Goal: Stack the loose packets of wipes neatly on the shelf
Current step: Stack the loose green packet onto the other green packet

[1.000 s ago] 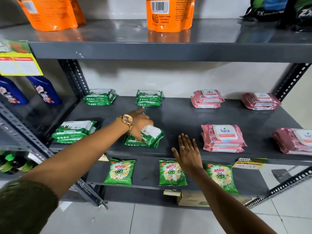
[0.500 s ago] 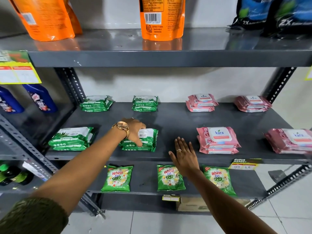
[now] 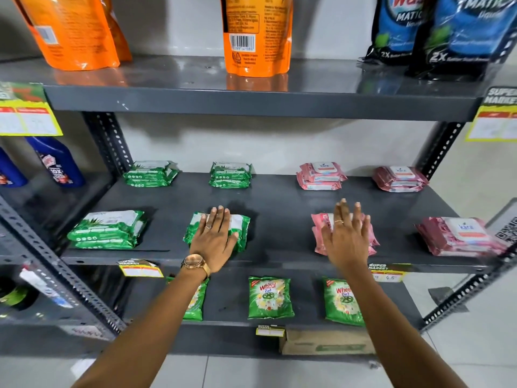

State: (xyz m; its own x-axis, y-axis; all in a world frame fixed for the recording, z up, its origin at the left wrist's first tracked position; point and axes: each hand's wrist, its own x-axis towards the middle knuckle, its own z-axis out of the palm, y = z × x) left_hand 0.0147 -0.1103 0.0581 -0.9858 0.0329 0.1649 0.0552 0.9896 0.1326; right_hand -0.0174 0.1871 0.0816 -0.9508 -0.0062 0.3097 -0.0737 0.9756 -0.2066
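The grey middle shelf (image 3: 279, 208) carries small stacks of wipes packets. Green stacks lie at back left (image 3: 151, 174), back middle (image 3: 230, 175), front left (image 3: 107, 229) and front middle (image 3: 242, 229). Pink stacks lie at back right (image 3: 320, 176), far back right (image 3: 400, 179), front middle-right (image 3: 317, 233) and front far right (image 3: 461, 236). My left hand (image 3: 214, 239) rests flat, fingers spread, on the front-middle green stack. My right hand (image 3: 345, 239) lies flat and open over the front pink stack, hiding most of it.
Orange pouches (image 3: 257, 35) and blue detergent pouches (image 3: 436, 32) stand on the top shelf. Green Wheel sachets (image 3: 270, 298) lie on the lower shelf. Blue bottles (image 3: 57, 163) stand in the left bay. Perforated steel uprights (image 3: 109, 141) frame the shelf; price tags hang on the front edge.
My left hand went from gripping the front-middle green packet to lying flat on its stack. My right hand rose from the shelf edge onto the front pink stack. The view moved closer.
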